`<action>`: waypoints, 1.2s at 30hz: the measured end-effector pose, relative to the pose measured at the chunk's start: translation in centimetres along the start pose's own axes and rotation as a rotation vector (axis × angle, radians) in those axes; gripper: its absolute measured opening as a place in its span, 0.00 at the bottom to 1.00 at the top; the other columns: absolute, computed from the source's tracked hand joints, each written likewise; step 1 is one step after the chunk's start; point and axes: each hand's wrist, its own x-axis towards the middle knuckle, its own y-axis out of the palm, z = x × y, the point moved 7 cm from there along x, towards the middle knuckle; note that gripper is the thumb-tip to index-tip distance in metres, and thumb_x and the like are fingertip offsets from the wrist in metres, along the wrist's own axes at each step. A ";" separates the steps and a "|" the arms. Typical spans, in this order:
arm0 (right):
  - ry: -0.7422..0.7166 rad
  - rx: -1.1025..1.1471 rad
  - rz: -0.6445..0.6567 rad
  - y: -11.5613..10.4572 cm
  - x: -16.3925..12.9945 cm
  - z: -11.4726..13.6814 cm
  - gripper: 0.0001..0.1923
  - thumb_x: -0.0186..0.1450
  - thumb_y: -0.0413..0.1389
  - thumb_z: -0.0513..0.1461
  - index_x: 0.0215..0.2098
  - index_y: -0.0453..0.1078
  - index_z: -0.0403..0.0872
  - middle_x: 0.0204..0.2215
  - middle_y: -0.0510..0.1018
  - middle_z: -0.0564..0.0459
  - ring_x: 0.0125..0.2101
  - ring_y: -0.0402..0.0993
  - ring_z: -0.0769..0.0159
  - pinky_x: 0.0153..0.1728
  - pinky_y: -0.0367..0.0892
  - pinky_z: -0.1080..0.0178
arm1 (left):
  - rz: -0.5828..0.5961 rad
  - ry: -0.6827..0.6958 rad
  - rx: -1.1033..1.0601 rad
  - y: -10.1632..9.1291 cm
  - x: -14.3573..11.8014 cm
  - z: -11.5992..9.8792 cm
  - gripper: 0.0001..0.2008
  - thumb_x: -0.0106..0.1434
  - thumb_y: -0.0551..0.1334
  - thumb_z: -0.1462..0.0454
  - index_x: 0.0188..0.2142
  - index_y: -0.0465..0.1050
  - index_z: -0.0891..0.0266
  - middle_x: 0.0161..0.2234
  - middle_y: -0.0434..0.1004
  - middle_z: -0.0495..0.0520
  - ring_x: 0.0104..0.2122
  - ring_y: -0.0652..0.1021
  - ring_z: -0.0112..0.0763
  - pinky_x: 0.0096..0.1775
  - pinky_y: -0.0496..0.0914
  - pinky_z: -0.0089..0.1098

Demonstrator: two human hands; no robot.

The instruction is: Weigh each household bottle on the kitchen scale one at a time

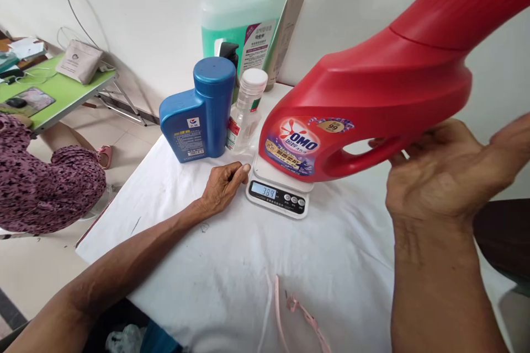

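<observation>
A large red detergent bottle (356,88) labelled OMO rests its base on a small white kitchen scale (276,198). The scale's display seems to read 389. My right hand (439,171) is at the bottle's handle, palm turned toward me and thumb spread away; its fingers reach behind the handle, partly hidden, with a fingertip showing through the handle's gap. Beside the scale's left edge, my left hand (223,185) lies on the white cloth with fingers curled in and thumb tip at the scale, holding nothing visible.
Left of the scale stand a blue jug (199,116) and a clear white-capped bottle (247,113). Behind are large green-liquid bottles (232,16) and a grey-brown flat pack (287,33). Pink straps (304,314) lie in front. A seated person (53,182) is near a green table (70,88).
</observation>
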 end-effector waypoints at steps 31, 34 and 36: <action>0.115 -0.024 -0.146 -4.6 -6.8 -10.9 0.27 0.64 0.62 0.59 0.21 0.73 0.46 0.15 0.71 0.56 0.14 0.62 0.73 0.12 0.55 0.68 | -0.033 0.008 -0.129 -0.2 0.0 0.4 0.29 0.71 0.59 0.40 0.26 0.69 0.61 0.18 0.60 0.44 0.19 0.61 0.23 0.25 0.56 0.30; 0.118 -0.028 -0.144 -4.6 -6.7 -11.0 0.28 0.64 0.63 0.60 0.21 0.73 0.46 0.16 0.71 0.56 0.14 0.62 0.73 0.12 0.55 0.68 | -0.036 0.002 -0.100 -0.3 -0.1 0.4 0.29 0.71 0.59 0.41 0.26 0.69 0.61 0.18 0.60 0.44 0.20 0.61 0.23 0.25 0.55 0.30; 0.121 -0.029 -0.140 -4.6 -6.7 -11.1 0.28 0.63 0.63 0.61 0.21 0.73 0.46 0.16 0.71 0.56 0.14 0.62 0.73 0.12 0.55 0.68 | -0.041 -0.002 -0.077 -0.4 -0.1 0.3 0.29 0.71 0.58 0.40 0.25 0.69 0.61 0.18 0.59 0.44 0.20 0.61 0.24 0.25 0.54 0.31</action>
